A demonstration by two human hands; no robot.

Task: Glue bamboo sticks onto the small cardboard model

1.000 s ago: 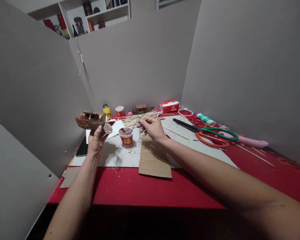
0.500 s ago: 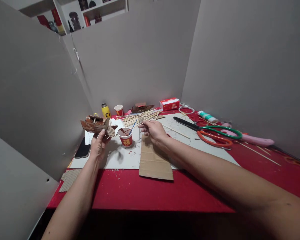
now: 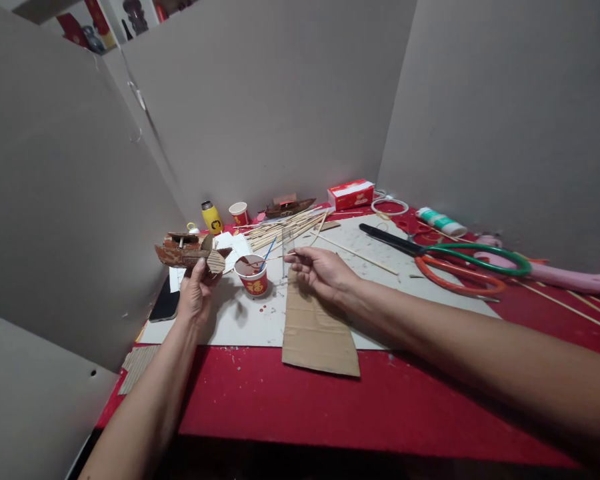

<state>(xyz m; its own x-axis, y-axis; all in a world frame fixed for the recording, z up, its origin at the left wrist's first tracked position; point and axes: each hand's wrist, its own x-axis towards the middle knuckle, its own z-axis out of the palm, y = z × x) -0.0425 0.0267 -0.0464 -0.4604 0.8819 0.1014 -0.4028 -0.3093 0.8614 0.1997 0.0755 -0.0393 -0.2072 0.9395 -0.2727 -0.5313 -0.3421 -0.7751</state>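
Model boat [image 3: 173, 253]: aloft, left hand's [image 3: 194, 293] grip clamped near its right end, long axis running sideways!
Paper cup [image 3: 255, 283]: standing between the hands.
Thin stick [image 3: 280, 257]: pointing left over the cup, boatward.
Right hand [image 3: 320, 270]: fingertips pinched on the stick, slightly farther right of the cup than a second ago.
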